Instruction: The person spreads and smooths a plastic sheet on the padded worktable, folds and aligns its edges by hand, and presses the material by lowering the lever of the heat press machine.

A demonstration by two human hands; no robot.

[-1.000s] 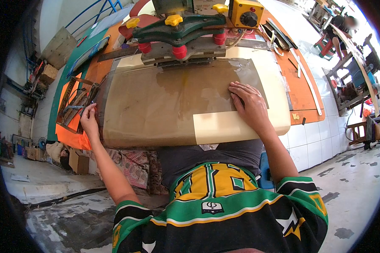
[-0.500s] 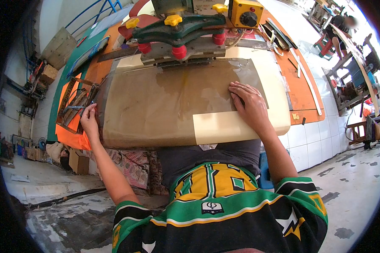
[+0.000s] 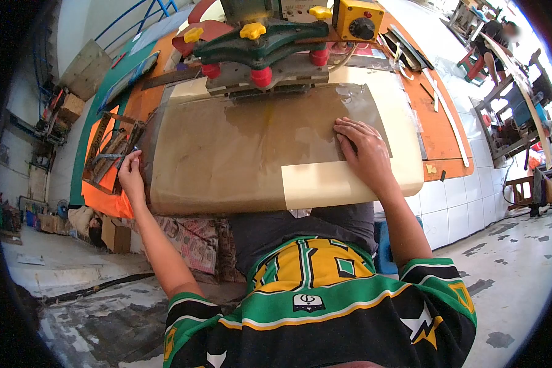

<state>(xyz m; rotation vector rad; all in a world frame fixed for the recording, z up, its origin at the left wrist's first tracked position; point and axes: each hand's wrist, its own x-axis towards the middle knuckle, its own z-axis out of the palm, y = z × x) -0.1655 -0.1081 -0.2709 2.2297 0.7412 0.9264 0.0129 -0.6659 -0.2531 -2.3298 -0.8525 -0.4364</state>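
Observation:
At the left edge of the padded board, my left hand [image 3: 130, 175] has its fingers pinched together on something small that I cannot make out. Beside it stands a dark frame-like rack [image 3: 111, 150] with strips in it. My right hand [image 3: 363, 147] lies flat, fingers stretched, on a brown translucent sheet [image 3: 227, 147] that covers most of the board. A pale cream sheet [image 3: 325, 184] shows below my right palm. Just beyond the brown sheet is a green press head [image 3: 260, 46] with yellow knobs and red feet.
A yellow control box [image 3: 357, 21] with a black dial stands behind the press at the right. Long strips [image 3: 448, 122] lie on the orange tabletop [image 3: 426, 132]. Orange cloth [image 3: 107, 199] hangs at the left. Another person [image 3: 495, 46] is far off at the upper right.
The view has shifted very slightly. Both hands stay in place on or beside the board. The distant person's posture has changed a little.

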